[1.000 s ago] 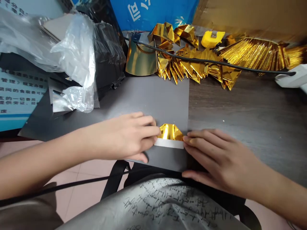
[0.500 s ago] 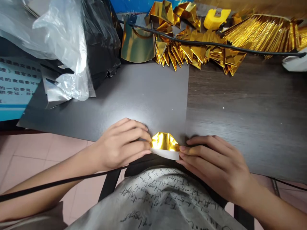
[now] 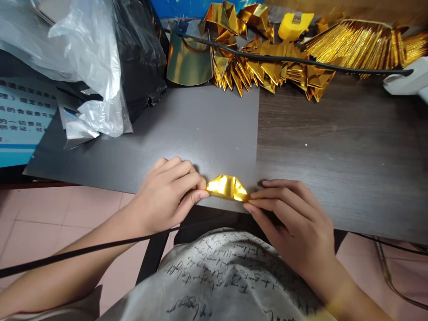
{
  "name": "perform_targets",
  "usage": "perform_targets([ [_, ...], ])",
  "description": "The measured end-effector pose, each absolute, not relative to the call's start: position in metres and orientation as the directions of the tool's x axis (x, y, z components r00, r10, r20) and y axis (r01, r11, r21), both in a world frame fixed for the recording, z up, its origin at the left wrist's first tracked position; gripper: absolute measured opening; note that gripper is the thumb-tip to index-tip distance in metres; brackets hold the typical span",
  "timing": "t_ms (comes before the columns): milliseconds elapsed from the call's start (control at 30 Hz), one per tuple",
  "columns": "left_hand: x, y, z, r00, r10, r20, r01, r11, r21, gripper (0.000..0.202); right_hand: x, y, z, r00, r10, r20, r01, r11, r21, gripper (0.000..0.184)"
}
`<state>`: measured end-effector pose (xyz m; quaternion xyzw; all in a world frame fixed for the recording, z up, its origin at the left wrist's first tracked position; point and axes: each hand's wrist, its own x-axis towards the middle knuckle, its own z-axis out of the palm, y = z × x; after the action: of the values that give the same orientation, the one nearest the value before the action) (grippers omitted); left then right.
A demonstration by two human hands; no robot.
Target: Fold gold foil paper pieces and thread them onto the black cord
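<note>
A small piece of folded gold foil paper [image 3: 227,186] lies at the table's front edge, shiny side up, with slanted corners along its far side. My left hand [image 3: 170,189] pinches its left end between thumb and curled fingers. At the other end, my right hand [image 3: 294,214] grips the tip between thumb and fingertips, its outer fingers stretched over the table. The white underside of the paper is out of sight.
Folded gold paper pieces [image 3: 267,71] and a fanned gold stack [image 3: 357,42] line the back, crossed by a black cable [image 3: 284,58]. A yellow tape measure [image 3: 294,26] sits there too. Plastic bags [image 3: 90,67] crowd the left of the dark table [image 3: 334,147].
The near white flap has gone under, leaving only gold showing. Paper and both hands have shifted slightly away from my body, and my left fingers have curled in more.
</note>
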<state>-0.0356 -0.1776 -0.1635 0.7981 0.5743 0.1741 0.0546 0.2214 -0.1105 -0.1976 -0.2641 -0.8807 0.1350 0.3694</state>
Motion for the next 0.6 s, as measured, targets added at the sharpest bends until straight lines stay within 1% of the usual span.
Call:
perform_targets([
  [100, -0.034, -0.177, -0.164, 0.259, 0.937, 0.235, 0.909, -0.318, 0.268, 0.021, 0.217, -0.117, -0.201, -0.525, 0.612, 0.592, 0.432, 0.791, -0.433, 0.009],
  [267, -0.032, -0.177, -0.162, 0.186, 0.956, 0.228, 0.917, -0.252, 0.31, 0.022, 0.213, -0.124, -0.206, -0.443, 0.65, 0.618, 0.537, 0.744, -0.398, 0.011],
  [400, -0.032, -0.177, -0.159, 0.183, 0.963, 0.198, 0.914, -0.241, 0.325, 0.022, 0.211, -0.126, -0.206, -0.414, 0.666, 0.621, 0.557, 0.724, -0.406, 0.013],
  [600, -0.032, -0.177, -0.159, 0.199, 0.962, 0.185, 0.923, -0.247, 0.295, 0.021, 0.21, -0.128, -0.208, -0.423, 0.663, 0.618, 0.55, 0.73, -0.406, 0.009],
])
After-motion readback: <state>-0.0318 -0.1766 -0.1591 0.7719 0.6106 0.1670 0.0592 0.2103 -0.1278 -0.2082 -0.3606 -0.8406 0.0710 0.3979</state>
